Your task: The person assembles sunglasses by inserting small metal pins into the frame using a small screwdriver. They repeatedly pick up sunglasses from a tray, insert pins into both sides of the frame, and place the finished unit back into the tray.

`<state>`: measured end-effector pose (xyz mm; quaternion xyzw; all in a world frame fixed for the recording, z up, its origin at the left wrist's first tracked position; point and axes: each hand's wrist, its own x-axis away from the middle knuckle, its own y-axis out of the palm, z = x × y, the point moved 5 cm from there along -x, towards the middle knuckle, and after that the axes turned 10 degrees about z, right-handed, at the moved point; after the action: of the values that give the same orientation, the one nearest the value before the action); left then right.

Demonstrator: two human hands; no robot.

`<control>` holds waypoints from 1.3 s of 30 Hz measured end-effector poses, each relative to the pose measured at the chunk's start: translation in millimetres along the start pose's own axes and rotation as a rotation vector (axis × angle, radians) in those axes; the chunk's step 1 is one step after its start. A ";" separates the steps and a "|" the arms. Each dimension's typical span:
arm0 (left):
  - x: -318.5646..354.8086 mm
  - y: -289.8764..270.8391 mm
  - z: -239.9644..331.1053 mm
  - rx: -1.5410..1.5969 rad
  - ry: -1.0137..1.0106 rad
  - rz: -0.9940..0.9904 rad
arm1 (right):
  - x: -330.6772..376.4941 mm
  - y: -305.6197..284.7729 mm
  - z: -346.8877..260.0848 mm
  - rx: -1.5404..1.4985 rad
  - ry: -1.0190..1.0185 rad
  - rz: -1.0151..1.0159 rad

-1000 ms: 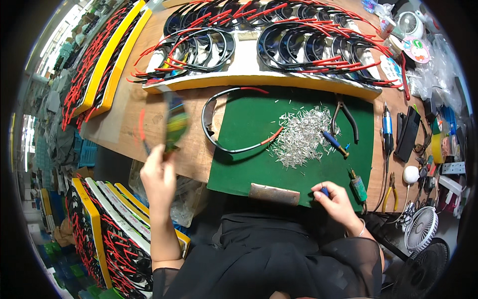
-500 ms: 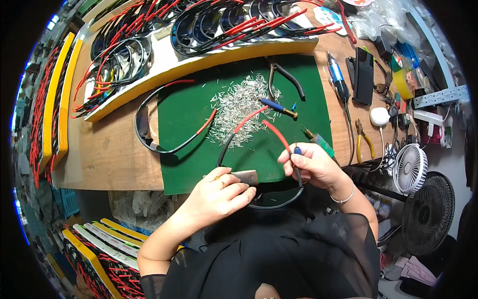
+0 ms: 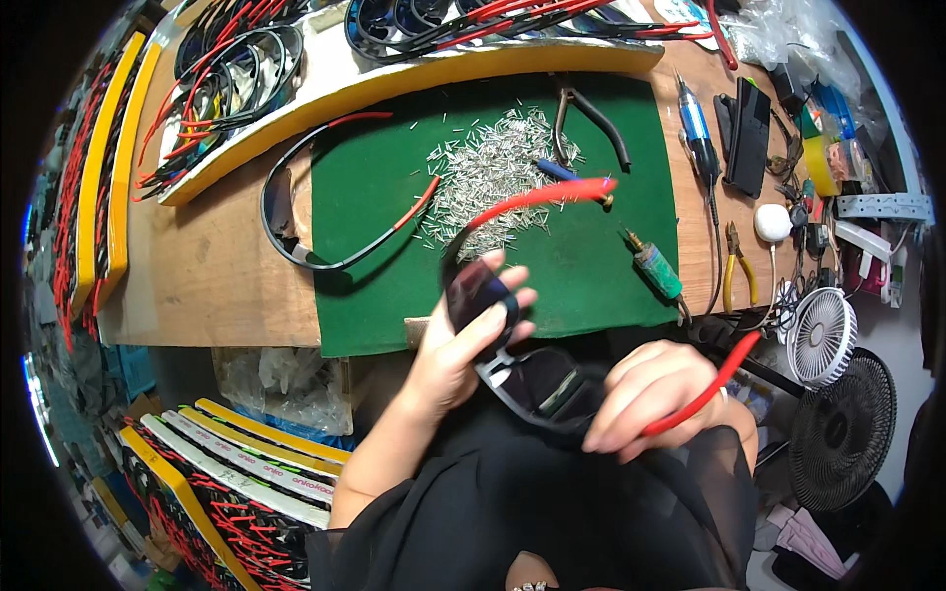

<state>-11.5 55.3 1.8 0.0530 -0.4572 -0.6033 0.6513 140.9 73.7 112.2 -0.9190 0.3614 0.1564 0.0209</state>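
Black sunglasses (image 3: 530,380); lenses (image 3: 548,386) (dark) now visible

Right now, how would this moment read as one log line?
left hand: holds sunglasses | right hand: grips their other side | green mat: metal pins piled on it

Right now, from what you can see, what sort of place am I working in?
Probably an eyewear workshop: you're holding dark-lensed sunglasses, more red-tipped frames crowd a yellow-edged holder, and a heap of small metal pieces lies on a green mat.
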 end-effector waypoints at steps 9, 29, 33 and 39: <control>-2.0 18.5 -35.2 -0.097 -0.396 -0.024 | 28.3 -50.5 29.4 0.465 0.350 0.675; 17.3 -7.1 -75.7 -0.141 -0.804 0.081 | 16.7 -35.9 92.6 0.622 0.545 0.364; 16.1 -20.6 -78.4 -0.070 -0.871 0.196 | 33.9 -39.0 82.2 0.699 0.593 0.186; 10.6 -22.6 -74.8 -0.081 -0.902 0.129 | 46.5 -26.9 99.8 0.444 0.729 0.126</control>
<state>19.6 4.4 -49.7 -0.2690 -0.6734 -0.5419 0.4249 163.9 78.0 1.3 -0.8634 0.4256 -0.2590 0.0794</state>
